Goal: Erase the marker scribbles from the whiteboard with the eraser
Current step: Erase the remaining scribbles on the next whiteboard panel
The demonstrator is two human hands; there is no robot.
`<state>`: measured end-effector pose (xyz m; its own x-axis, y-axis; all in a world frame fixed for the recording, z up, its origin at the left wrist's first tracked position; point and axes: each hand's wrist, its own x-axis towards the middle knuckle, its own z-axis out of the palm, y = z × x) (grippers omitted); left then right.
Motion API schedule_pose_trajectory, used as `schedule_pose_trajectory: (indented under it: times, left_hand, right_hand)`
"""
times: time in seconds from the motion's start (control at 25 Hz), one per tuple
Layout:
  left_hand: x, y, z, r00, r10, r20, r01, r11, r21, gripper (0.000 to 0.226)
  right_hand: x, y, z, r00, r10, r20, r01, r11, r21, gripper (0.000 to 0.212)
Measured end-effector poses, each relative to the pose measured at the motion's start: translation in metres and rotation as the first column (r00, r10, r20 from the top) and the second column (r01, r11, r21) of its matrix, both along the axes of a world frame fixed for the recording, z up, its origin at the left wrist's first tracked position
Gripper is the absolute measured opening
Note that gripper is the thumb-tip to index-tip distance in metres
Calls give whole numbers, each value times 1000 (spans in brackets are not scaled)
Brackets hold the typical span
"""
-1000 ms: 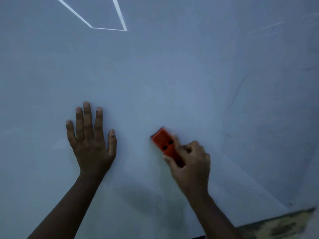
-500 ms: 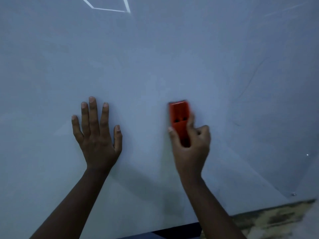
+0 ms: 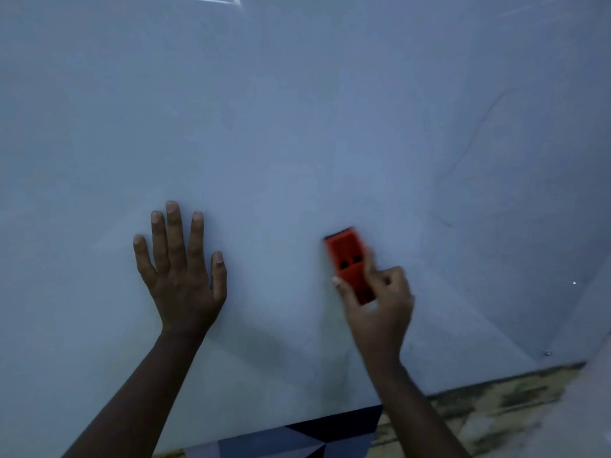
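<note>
Nearest you, down at 6 o'clock, a strip of dark blue patterned floor (image 3: 330, 434) peeks out under the board's lower edge, with mottled tan floor (image 3: 496, 401) running off toward 4 o'clock.

Both your forearms rise from the bottom edge. Your left hand (image 3: 180, 276) sits at about 8 o'clock from centre, palm flat on the whiteboard (image 3: 297, 127), fingers straight and spread, thumb out to the side, holding nothing.

Your right hand (image 3: 377, 302) is at about 4 o'clock from centre, well apart from the left. It grips the eraser (image 3: 347, 259), thumb on its left edge, fingers curled over the right side. The hand is blurred, so the exact finger placement is hard to read.

The eraser is orange-red with two dark holes on its back, and its long axis leans a little toward 11 o'clock. Its upper end pokes out above your fingers, a dark pad edge showing at the tip. It lies against the board.

Farther up, the board is pale grey-blue. A faint thin line (image 3: 476, 127) curves down around 2 o'clock. At the very top, near 11 o'clock, bright white lines (image 3: 211, 0) show, cut off by the frame. A small screw (image 3: 548, 353) sits near the board's lower right corner at 4 o'clock.
</note>
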<state>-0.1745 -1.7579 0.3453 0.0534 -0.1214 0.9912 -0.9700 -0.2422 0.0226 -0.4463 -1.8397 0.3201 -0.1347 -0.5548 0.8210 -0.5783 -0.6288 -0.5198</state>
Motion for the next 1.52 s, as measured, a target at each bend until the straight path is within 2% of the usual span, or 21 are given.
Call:
schedule_pose_trajectory:
  times: [0.08, 0.16, 0.36, 0.4, 0.44, 0.48, 0.52, 0.56, 0.64, 0.76, 0.84, 0.92, 1.0, 1.04, 1.12, 1.16, 1.2, 1.28, 1.36, 1.44, 1.52]
  left_hand:
    - [-1, -2, -9, 1000, -2, -10, 2, 1000, -3, 64]
    - [-3, -3, -16, 1000, -2, -17, 2, 1000, -6, 65]
    - [-5, -4, -31, 999, -4, -36, 4, 1000, -3, 66]
    - [-5, -4, -34, 999, -2, -38, 2, 1000, 0, 66]
    - [-6, -5, -37, 999, -1, -43, 1, 1000, 2, 66]
    - [-8, -6, -41, 999, 1, -51, -1, 1000, 0, 65]
    - [-11, -7, -45, 998, 2, -63, -2, 1000, 0, 64]
    - [-14, -8, -49, 997, 0, -78, 0, 1000, 0, 64]
    - [-17, -8, -60, 996, -5, -92, 6, 1000, 13, 65]
    - [-15, -4, -73, 997, -4, -78, 9, 998, 63, 70]
    - [-12, -2, -81, 999, -1, -52, 5, 996, 85, 71]
    - [-10, 0, -87, 999, 9, -39, -5, 995, 101, 71]
    - [-9, 2, -92, 999, 6, -44, -1, 993, 115, 71]
    - [-9, 3, -95, 999, 6, -48, 0, 992, 122, 71]
    - [-9, 4, -102, 999, 3, -53, 5, 991, 137, 71]
    - [-9, 4, -104, 999, -1, -54, 9, 990, 140, 71]
    - [-10, 4, -107, 998, -3, -60, 12, 989, 147, 71]
    - [-12, 3, -113, 997, -5, -77, 17, 988, 152, 73]
    - [-14, 2, -119, 995, -4, -96, 19, 988, 153, 74]
    - [-16, 2, -124, 994, -5, -112, 23, 986, 163, 74]
    - [-17, 4, -130, 994, -4, -112, 24, 982, 185, 76]
  right_hand:
    - [-22, -17, 12, 949, 26, 313, -59, 994, 96, 70]
    - [-34, -24, 15, 854, 34, 519, -138, 977, 164, 74]
    - [-14, -12, -20, 674, -67, 736, -219, 933, 286, 77]
    - [-2, -3, -31, 717, -71, 693, -203, 930, 306, 79]
    - [10, 8, -42, 824, -25, 566, -171, 942, 290, 77]
    - [22, 18, -57, 941, 51, 335, -135, 964, 231, 73]
    - [32, 27, -75, 994, 107, 32, -111, 984, 138, 68]
    - [38, 33, -92, 966, 126, -224, -117, 992, 52, 65]
    - [39, 38, -122, 871, 122, -476, -142, 990, -7, 64]
    - [30, 37, -143, 793, 96, -602, -162, 985, -56, 65]
    - [21, 32, -140, 779, 81, -621, -174, 981, -90, 64]
    - [10, 21, -123, 862, 76, -502, -129, 989, -71, 60]
    - [-5, 10, -99, 977, 79, -198, -79, 997, 6, 59]
    - [-12, 4, -88, 993, 116, 11, -117, 991, 71, 62]
    - [-21, -5, -70, 890, 194, 413, -276, 950, 148, 75]
    - [-21, -6, -65, 820, 187, 541, -321, 933, 165, 81]
    - [-19, -5, -64, 797, 159, 583, -324, 927, 190, 81]
    - [-8, 2, -76, 898, 136, 419, -233, 954, 188, 71]
    - [6, 13, -111, 983, 179, 44, -182, 979, 90, 64]
    - [12, 19, -160, 929, 186, -321, -191, 982, 18, 58]
    - [10, 20, -209, 823, 104, -558, -152, 988, -39, 54]
